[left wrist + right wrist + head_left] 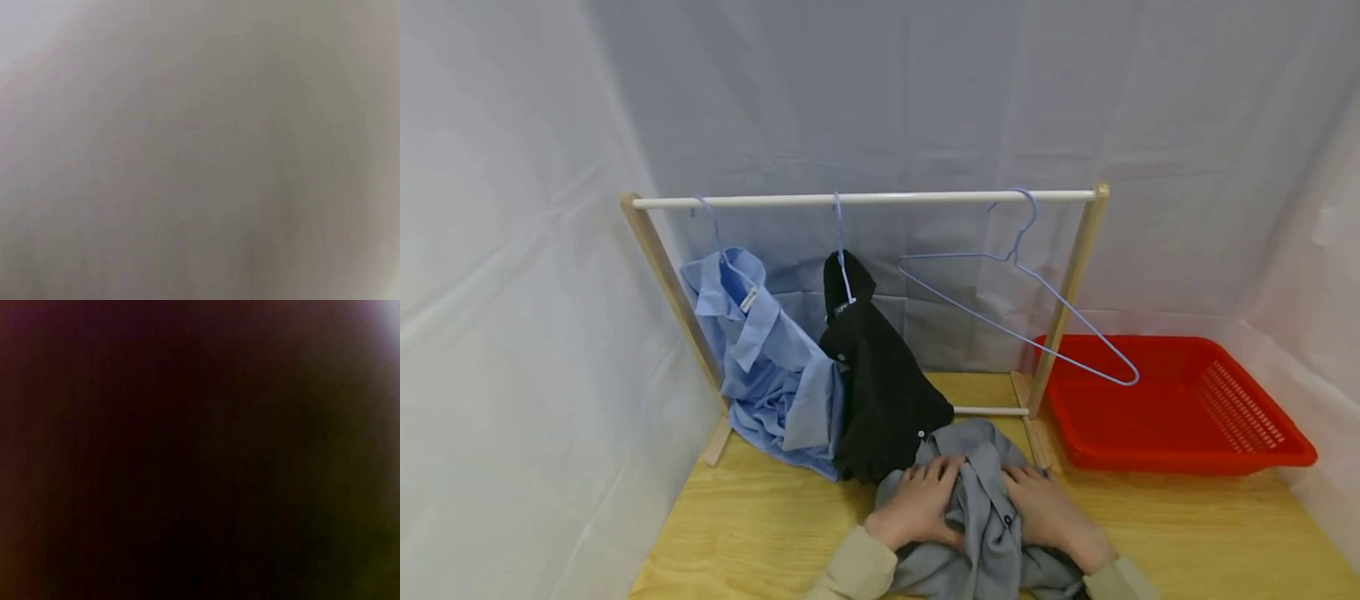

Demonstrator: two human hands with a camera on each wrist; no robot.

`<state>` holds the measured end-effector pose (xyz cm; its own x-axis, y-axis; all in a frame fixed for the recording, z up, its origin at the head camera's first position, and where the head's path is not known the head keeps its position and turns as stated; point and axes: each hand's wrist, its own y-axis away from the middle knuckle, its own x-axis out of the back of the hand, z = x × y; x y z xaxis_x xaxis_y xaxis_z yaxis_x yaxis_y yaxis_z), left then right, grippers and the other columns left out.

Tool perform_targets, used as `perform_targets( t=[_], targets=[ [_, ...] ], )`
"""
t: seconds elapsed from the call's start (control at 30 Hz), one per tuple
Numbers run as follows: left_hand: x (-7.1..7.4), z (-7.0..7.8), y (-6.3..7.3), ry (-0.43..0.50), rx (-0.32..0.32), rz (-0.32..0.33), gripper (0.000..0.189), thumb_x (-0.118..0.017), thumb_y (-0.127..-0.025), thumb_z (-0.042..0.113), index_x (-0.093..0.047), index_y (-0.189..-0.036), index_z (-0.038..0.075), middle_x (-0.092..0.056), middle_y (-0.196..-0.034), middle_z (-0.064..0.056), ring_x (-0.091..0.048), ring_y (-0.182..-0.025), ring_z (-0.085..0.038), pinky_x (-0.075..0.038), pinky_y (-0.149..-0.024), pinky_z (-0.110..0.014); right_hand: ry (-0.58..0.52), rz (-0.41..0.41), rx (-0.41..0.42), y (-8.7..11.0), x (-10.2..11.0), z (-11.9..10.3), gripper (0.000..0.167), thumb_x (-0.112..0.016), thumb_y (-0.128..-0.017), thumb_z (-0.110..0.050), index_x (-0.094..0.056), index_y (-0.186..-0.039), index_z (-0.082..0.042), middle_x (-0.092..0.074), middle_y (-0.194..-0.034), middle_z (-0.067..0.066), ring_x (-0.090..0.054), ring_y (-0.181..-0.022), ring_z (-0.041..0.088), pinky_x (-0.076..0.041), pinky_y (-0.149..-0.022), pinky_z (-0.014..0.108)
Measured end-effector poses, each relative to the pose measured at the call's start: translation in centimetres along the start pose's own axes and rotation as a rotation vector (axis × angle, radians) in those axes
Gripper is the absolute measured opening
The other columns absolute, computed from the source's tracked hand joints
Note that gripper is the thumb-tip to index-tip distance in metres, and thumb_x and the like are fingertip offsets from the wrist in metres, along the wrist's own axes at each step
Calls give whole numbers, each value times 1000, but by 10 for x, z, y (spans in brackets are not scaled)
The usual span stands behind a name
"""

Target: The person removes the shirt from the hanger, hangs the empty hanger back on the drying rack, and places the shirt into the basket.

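A crumpled grey shirt [988, 500] with dark buttons lies bunched on the table at the bottom middle of the head view. On its left side my left hand [925, 504] grips the cloth, thumb toward the middle. My right hand [1051, 510] holds the shirt's right side, its fingertips partly sunk in the folds. Just beyond, a black shirt [883, 383] hangs from a hanger, its lower end meeting the grey cloth. Both wrist views are blurred and covered, so they show no detail of the hands.
A wooden rack with a white rail [910, 198] stands behind. From it hang a light blue shirt [760, 350] at left and a bare blue hanger [1018, 258] at right. A red plastic basket [1180, 458] sits at the right. White cloth walls [512, 292] surround the wooden table [760, 525].
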<state>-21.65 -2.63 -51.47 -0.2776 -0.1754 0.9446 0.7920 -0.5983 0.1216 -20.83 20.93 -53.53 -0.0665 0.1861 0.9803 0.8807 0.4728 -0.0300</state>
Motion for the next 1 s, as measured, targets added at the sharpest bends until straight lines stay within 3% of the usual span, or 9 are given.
perform_targets(
  t=[0.1,0.17,0.23,0.37,0.47,0.57,0.63,0.83,1.0],
  targets=[
    [-5,5,2,-84,32,-26,116,-89,-65,62,-37,-155,12,-33,-158,-18,-41,-141,-36,-39,-107,-59,28,61,10,0,-2,-3,72,-84,-71,-49,-62,-126,-8,-65,-116,13,-61,-110,41,-43,-88,72],
    [-9,6,2,-120,50,5,110,-92,-63,59,-46,-149,8,-40,-152,-20,-45,-136,-37,-42,-105,-58,48,108,22,0,-4,-5,67,-84,-71,-45,-63,-124,-10,-67,-111,12,-63,-105,39,-44,-86,69],
    [-12,6,-1,-151,58,67,100,-93,-64,56,-55,-142,6,-50,-142,-18,-51,-129,-35,-45,-102,-52,61,157,31,0,-6,-7,58,-84,-72,-37,-65,-119,-10,-70,-104,10,-65,-96,36,-45,-83,66],
    [-17,4,-10,-186,-7,237,74,-91,-66,51,-68,-120,5,-66,-113,-13,-64,-104,-28,-54,-86,-40,102,232,31,-2,-8,-9,37,-82,-68,-21,-64,-100,-12,-67,-80,5,-65,-73,28,-46,-77,59],
    [-19,1,-15,-172,-51,315,58,-88,-69,48,-70,-108,9,-69,-92,-7,-67,-81,-21,-55,-68,-33,141,258,22,-2,-5,-10,35,-82,-64,-21,-61,-91,-14,-62,-69,2,-63,-63,25,-47,-76,57],
    [-12,-1,-15,-138,-44,354,47,-85,-71,45,-68,-102,14,-66,-76,-2,-63,-64,-17,-50,-54,-30,181,298,22,-2,4,-15,37,-81,-62,-25,-61,-90,-13,-64,-71,3,-64,-64,25,-49,-78,55],
    [-3,-1,-14,-130,-42,391,45,-84,-73,44,-66,-102,15,-64,-74,-1,-61,-60,-17,-46,-49,-29,217,345,27,-2,15,-19,37,-81,-63,-26,-62,-92,-12,-67,-76,5,-65,-68,26,-50,-78,53],
    [28,8,-13,-195,-82,529,47,-79,-82,38,-61,-117,14,-65,-82,-2,-62,-63,-20,-45,-53,-29,328,492,36,0,52,-28,44,-78,-63,-15,-69,-105,-4,-73,-97,12,-68,-88,31,-49,-78,50],
    [43,17,-14,-215,-107,559,47,-77,-85,31,-59,-124,13,-64,-81,-1,-60,-63,-18,-41,-54,-27,353,532,37,4,70,-28,41,-73,-65,-12,-69,-105,-1,-73,-103,14,-67,-92,31,-48,-79,50]
  ],
)
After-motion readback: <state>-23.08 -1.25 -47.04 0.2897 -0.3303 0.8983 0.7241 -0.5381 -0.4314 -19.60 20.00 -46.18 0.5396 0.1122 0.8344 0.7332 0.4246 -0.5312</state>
